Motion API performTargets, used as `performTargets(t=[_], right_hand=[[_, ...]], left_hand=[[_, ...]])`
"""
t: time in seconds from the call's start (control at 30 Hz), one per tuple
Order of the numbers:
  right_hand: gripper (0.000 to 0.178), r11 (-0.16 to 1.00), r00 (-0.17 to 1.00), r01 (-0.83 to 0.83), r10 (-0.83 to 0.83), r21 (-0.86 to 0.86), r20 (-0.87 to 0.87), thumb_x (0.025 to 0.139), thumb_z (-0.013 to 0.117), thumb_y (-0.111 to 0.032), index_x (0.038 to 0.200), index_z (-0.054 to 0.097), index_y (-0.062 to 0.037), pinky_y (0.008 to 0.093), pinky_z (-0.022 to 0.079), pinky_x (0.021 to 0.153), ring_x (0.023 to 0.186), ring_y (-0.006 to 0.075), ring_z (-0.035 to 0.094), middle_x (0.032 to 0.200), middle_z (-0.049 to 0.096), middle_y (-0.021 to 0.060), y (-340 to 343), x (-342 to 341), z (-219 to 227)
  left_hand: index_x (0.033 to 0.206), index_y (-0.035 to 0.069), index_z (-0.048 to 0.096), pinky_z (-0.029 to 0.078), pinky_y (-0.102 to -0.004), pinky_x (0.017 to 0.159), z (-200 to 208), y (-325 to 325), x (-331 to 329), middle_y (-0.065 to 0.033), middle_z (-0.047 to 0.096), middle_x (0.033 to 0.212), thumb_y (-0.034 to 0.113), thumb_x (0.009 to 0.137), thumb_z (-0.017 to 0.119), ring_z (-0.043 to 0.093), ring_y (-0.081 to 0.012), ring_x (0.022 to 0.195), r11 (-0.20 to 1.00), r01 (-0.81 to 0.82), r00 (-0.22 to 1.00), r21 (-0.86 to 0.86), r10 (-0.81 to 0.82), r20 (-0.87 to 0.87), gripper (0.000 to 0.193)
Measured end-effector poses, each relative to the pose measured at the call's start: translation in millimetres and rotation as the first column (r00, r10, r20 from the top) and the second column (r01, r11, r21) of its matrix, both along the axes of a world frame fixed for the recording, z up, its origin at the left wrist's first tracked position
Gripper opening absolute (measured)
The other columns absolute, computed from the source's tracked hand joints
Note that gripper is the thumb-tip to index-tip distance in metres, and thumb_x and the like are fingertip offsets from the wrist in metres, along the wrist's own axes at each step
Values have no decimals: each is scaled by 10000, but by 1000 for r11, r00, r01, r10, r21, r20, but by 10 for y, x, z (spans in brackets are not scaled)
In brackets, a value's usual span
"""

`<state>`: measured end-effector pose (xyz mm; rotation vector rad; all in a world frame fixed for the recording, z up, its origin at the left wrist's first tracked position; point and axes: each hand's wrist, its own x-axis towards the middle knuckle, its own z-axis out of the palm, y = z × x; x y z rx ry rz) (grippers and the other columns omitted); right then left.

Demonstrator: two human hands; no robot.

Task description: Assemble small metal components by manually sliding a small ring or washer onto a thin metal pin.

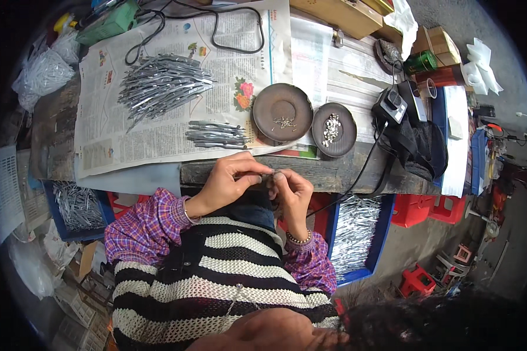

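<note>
Just above the near edge of the wooden workbench (339, 172), my left hand (229, 180) and my right hand (293, 194) come together, thumbs and forefingers pinched. Whatever sits between the fingertips is too small to make out. Beyond them stands a round brown dish (269, 100) with thin small metal bits in it. To its right, a smaller brown dish (348, 130) contains small shiny silver pieces. A short row of slim grey metal pieces (216, 136) lies on newspaper (99, 131), left of the dishes. Farther back is a larger heap of similar pieces (164, 88).
Blue trays of silver metal pieces sit below the bench edge, one at left (107, 205) and one at right (332, 234). A black cable (263, 35) crosses the newspaper. At right are a small black device (390, 105), a black bag (418, 149) and red stools (413, 209).
</note>
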<state>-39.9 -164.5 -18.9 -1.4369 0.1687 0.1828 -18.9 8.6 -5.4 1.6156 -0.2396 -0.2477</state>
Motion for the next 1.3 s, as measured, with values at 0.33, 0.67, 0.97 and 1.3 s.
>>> performTargets(t=[0.33,0.67,0.97,1.3], right_hand=[[138,978,988,-17,48,-207,149,833,625,-53,725,609,33,211,338,461,506,61,469,623,557,6,-3,17,2],[222,958,978,-38,94,285,-186,912,560,-149,773,622,13,189,380,456,505,60,489,661,595,27,8,7,-54],[111,987,994,-5,22,159,-103,886,606,-77,887,648,25,201,446,499,577,69,551,754,639,37,36,0,-14],[81,991,997,0,11,134,-80,866,610,-36,892,646,33,200,444,502,579,73,553,754,638,40,6,-13,-7]], left_hand=[[944,21,706,438,-223,642,-51,-17,-26,-41,597,775,-108,717,627,554,-120,720,1000,-23,1000,3,23,13,273],[989,-2,667,430,-200,622,-33,-22,-4,-17,593,803,-52,810,592,543,-74,705,994,-36,994,-107,25,-102,201],[1059,-43,598,477,-225,783,-19,44,11,-43,616,965,-12,863,556,583,-87,855,959,-19,928,-282,-88,-361,203],[978,-10,644,489,-239,671,7,54,53,-39,625,852,-18,816,596,590,-89,747,996,25,994,-84,-33,-101,169]])
